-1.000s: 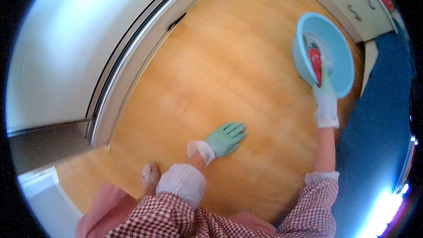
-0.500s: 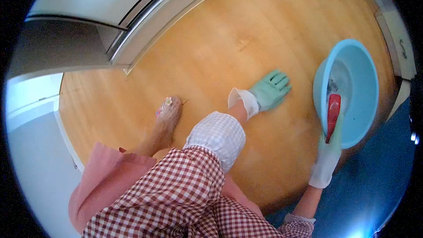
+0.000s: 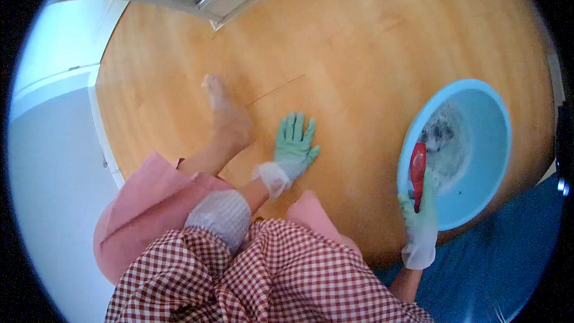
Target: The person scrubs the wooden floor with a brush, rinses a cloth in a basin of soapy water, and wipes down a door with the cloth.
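Note:
My left hand (image 3: 294, 148), in a green rubber glove with a white cuff, lies flat on the wooden floor with its fingers spread. Over at the right, my right hand (image 3: 420, 218) wears a matching glove and is closed at the near left rim of a light blue basin (image 3: 487, 149). A slim red tool (image 3: 417, 173) is in that hand, pointing into the basin along its inner wall. Its exact kind is not clear. Cloudy, sudsy water (image 3: 452, 152) with a dark patch lies in the basin.
My foot (image 3: 227, 113) is on the wooden floor (image 3: 353, 54), left of my left hand. A cabinet corner (image 3: 216, 23) juts in at the top, and a pale door (image 3: 60, 143) stands at the left. Dark blue surface (image 3: 508, 257) lies beyond the basin, lower right.
My left hand has moved back toward my body and left across the floor. The basin, with my right hand and the red tool, appears lower and slightly left; the view has shifted.

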A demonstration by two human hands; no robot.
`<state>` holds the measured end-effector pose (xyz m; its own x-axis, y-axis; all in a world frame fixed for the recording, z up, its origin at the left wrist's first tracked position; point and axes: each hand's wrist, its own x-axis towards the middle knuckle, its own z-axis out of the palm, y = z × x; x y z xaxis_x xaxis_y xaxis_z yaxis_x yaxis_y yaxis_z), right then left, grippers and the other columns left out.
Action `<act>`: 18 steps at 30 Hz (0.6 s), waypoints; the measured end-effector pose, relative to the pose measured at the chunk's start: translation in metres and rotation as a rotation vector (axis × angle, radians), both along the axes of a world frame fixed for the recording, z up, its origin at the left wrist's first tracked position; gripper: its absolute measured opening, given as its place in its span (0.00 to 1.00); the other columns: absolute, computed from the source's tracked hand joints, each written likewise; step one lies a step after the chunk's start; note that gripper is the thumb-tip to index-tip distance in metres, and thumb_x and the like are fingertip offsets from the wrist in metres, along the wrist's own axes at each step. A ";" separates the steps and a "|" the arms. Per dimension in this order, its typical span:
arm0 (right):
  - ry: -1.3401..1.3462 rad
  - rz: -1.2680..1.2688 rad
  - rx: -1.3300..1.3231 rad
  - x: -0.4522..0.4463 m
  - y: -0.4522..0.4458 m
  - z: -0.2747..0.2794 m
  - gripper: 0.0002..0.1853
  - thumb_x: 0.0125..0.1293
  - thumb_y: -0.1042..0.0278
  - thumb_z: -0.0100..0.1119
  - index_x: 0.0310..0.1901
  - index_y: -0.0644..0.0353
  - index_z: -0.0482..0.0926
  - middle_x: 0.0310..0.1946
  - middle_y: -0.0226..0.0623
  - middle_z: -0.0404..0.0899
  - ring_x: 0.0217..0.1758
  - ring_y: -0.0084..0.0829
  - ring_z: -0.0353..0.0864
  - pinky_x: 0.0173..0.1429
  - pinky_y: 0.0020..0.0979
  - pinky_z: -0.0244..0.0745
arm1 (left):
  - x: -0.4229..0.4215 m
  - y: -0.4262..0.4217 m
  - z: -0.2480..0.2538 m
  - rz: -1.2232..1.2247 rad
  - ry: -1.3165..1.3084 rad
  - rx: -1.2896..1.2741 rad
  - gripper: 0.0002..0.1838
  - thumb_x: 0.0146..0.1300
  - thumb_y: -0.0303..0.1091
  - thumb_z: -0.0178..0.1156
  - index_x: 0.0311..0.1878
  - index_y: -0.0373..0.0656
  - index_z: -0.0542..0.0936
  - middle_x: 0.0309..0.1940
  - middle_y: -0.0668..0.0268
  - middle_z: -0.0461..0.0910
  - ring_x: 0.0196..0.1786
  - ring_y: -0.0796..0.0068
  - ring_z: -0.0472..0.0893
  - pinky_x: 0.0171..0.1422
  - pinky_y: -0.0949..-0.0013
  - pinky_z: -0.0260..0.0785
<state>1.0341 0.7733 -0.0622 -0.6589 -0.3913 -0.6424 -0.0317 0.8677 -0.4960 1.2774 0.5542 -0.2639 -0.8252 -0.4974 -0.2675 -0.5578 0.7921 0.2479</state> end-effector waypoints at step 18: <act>0.278 0.165 0.008 -0.001 0.003 -0.079 0.31 0.78 0.60 0.56 0.79 0.54 0.65 0.78 0.51 0.66 0.81 0.51 0.64 0.84 0.42 0.55 | -0.024 0.001 -0.048 0.011 0.219 -0.013 0.43 0.71 0.56 0.56 0.82 0.43 0.60 0.83 0.40 0.49 0.86 0.36 0.45 0.87 0.37 0.32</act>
<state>1.0333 0.7763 -0.1412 -0.7380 -0.5031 -0.4496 -0.3056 0.8433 -0.4421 1.2530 0.5557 -0.3120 -0.8573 -0.5092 -0.0763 -0.5007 0.7900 0.3539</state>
